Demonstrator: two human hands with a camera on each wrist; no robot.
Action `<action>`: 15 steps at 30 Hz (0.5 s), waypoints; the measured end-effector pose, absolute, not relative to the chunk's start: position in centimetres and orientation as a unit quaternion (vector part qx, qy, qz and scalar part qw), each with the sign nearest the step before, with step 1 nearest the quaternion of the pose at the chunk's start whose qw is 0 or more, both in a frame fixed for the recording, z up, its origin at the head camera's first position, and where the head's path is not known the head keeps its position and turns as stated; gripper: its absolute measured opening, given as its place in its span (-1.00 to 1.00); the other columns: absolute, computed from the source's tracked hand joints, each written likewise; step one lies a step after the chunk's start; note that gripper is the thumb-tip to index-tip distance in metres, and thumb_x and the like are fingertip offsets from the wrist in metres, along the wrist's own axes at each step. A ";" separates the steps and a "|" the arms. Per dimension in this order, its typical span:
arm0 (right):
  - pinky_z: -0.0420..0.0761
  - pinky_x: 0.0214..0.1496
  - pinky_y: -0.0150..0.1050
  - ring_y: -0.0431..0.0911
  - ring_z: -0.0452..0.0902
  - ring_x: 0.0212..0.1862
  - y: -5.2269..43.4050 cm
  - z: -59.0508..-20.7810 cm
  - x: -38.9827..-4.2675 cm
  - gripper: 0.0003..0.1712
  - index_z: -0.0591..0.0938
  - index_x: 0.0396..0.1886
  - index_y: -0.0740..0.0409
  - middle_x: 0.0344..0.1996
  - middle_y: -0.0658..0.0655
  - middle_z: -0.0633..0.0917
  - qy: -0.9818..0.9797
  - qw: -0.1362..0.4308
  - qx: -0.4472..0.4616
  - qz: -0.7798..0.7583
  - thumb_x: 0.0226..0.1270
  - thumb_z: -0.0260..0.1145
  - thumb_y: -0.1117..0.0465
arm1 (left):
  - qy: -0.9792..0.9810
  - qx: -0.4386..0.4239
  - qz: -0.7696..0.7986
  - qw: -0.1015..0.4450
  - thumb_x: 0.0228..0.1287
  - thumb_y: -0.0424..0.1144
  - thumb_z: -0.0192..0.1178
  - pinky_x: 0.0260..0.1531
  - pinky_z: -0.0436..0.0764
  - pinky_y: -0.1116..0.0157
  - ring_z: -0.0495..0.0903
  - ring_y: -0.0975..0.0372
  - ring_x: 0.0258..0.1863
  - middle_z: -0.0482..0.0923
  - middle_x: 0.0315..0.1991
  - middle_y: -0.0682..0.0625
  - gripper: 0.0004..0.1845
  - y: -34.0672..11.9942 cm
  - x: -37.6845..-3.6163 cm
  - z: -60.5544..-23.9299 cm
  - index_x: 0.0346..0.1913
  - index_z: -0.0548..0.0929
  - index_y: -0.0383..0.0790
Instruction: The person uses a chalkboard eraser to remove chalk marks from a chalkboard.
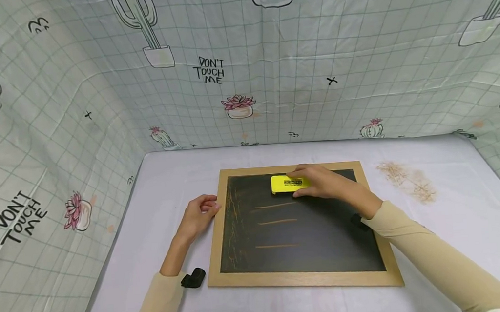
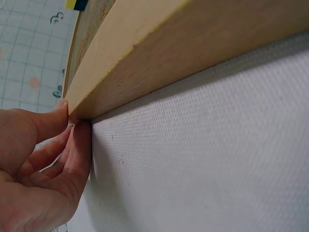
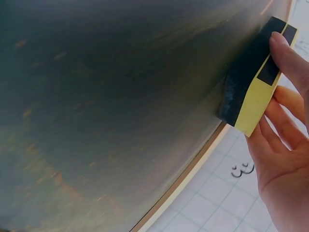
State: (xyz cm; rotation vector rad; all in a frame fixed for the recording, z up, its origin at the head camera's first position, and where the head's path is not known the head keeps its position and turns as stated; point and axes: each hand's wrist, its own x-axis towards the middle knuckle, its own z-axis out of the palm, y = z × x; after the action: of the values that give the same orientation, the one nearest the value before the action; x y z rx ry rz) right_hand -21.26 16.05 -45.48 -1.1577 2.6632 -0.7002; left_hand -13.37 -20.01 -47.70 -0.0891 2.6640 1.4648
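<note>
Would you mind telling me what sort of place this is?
Probably a makeshift tabletop recording booth: a cactus-printed plastic sheet walls in a white-covered table holding a wooden-framed chalkboard and a yellow felt-backed eraser.

White-clothed table (image 1: 459, 237), chalkboard (image 1: 300, 230) flat on it.
Left of the eraser grip, board frame meets cloth; tan dust patch (image 1: 406, 180) lies right.
</note>
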 end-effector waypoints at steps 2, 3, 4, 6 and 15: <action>0.61 0.13 0.06 0.12 0.63 0.09 16.5 -45.5 -21.1 -0.34 0.59 0.31 0.34 0.14 0.30 0.65 0.889 0.074 -0.385 -0.235 0.29 0.53 0.14 | 0.874 -0.030 0.482 0.051 0.47 -0.37 0.25 -0.18 0.52 0.31 0.58 0.06 -0.14 0.63 -0.10 -0.24 -0.66 -20.1 -13.4 -47.7 0.18 0.59 -0.51; 0.61 0.13 0.07 0.13 0.63 0.09 16.6 -45.4 -21.0 -0.35 0.59 0.31 0.35 0.14 0.31 0.65 0.889 0.074 -0.384 -0.237 0.30 0.53 0.15 | 0.874 -0.029 0.482 0.050 0.47 -0.37 0.25 -0.18 0.52 0.30 0.59 0.05 -0.14 0.63 -0.11 -0.24 -0.66 -20.1 -13.3 -47.7 0.18 0.59 -0.51; 0.61 0.12 0.07 0.14 0.63 0.09 16.8 -45.4 -21.0 -0.35 0.59 0.31 0.35 0.15 0.32 0.64 0.890 0.074 -0.383 -0.237 0.30 0.53 0.15 | 0.874 -0.029 0.483 0.050 0.47 -0.37 0.25 -0.18 0.52 0.29 0.59 0.05 -0.14 0.63 -0.11 -0.25 -0.66 -20.1 -13.3 -47.7 0.17 0.59 -0.51; 0.62 0.10 0.07 0.14 0.64 0.07 17.2 -45.4 -20.8 -0.36 0.59 0.30 0.36 0.14 0.32 0.65 0.890 0.070 -0.383 -0.238 0.30 0.53 0.16 | 0.874 -0.030 0.483 0.050 0.47 -0.37 0.25 -0.19 0.52 0.30 0.59 0.05 -0.14 0.62 -0.11 -0.25 -0.67 -20.1 -13.3 -47.7 0.17 0.59 -0.51; 0.65 0.00 0.04 0.12 0.66 -0.03 18.7 -45.5 -20.3 -0.37 0.61 0.26 0.39 0.07 0.33 0.68 0.893 0.044 -0.381 -0.234 0.27 0.55 0.18 | 0.875 -0.030 0.480 0.049 0.46 -0.37 0.26 -0.21 0.51 0.35 0.59 0.06 -0.15 0.63 -0.12 -0.24 -0.67 -20.1 -13.4 -47.8 0.17 0.60 -0.50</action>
State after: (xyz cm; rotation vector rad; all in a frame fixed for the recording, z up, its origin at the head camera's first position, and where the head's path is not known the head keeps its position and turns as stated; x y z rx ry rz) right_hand -20.32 18.69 -45.51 -1.1653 2.7293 -0.7162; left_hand -13.41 -20.11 -47.75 -0.0925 2.6662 1.4637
